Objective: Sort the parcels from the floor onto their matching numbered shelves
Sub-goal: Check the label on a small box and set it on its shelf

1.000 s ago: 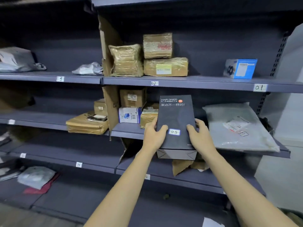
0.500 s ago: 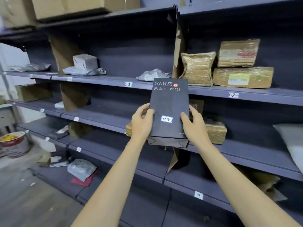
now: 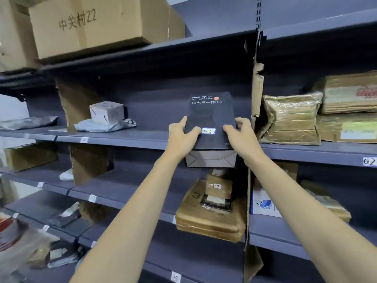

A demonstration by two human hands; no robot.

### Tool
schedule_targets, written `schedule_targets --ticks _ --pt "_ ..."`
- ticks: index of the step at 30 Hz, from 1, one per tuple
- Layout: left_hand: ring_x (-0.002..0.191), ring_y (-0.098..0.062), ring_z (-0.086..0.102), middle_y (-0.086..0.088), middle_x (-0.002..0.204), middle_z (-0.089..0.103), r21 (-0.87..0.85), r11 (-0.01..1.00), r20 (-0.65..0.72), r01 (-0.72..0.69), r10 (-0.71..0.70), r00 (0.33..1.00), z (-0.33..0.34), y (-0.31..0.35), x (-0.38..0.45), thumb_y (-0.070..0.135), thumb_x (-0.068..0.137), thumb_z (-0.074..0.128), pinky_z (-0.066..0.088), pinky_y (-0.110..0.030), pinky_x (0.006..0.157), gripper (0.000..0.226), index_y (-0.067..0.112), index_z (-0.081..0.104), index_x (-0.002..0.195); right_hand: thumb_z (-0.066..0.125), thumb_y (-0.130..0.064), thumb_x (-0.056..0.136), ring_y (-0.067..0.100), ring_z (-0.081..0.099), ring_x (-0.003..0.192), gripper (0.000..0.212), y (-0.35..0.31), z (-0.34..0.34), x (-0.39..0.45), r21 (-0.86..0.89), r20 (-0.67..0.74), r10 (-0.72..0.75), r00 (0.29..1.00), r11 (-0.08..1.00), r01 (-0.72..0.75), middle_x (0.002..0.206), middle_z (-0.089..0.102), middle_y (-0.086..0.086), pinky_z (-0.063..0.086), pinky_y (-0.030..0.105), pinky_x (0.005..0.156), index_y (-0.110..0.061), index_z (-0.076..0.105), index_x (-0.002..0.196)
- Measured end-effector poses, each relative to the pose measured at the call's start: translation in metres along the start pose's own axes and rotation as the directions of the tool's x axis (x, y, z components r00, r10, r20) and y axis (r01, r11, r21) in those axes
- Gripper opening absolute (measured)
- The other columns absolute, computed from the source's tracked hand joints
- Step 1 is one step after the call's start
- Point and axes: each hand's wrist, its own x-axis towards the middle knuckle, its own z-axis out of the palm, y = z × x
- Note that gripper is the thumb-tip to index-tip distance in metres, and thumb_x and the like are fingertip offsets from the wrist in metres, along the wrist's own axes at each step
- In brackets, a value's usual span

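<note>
A dark hair-drier parcel with a white "03" sticker is held upright at the front edge of a grey shelf, its folded bottom just below the shelf lip. My left hand grips its left edge and my right hand grips its right edge. The parcel stands just left of a torn cardboard divider. A blurred shelf label sits further left on the same shelf edge.
A white box on a grey bag lies left on this shelf. Taped brown parcels fill the bay right of the divider, labelled "02". A large carton sits above. Lower shelves hold brown parcels.
Both hands have lifted the parcel up to the shelf and my view has shifted left and closer; the grey bag seen there earlier is now hidden behind the parcel.
</note>
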Motion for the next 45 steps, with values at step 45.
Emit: schedule_targets --ticks 45 --pt "0.128 -0.027 0.038 -0.006 0.139 0.039 0.424 0.890 0.216 -0.166 0.079 0.973 0.055 -0.037 0.189 0.059 0.093 0.038 0.034 -0.037 0.094 0.059 0.026 0.049 0.141 0.044 -0.047 0.096 0.029 0.050 0.109 0.050 0.025 0.042 0.148 -0.610 -0.398 -0.065 0.915 0.763 -0.211 0.135 0.045 0.009 0.034 0.035 0.084 -0.012 0.048 0.131"
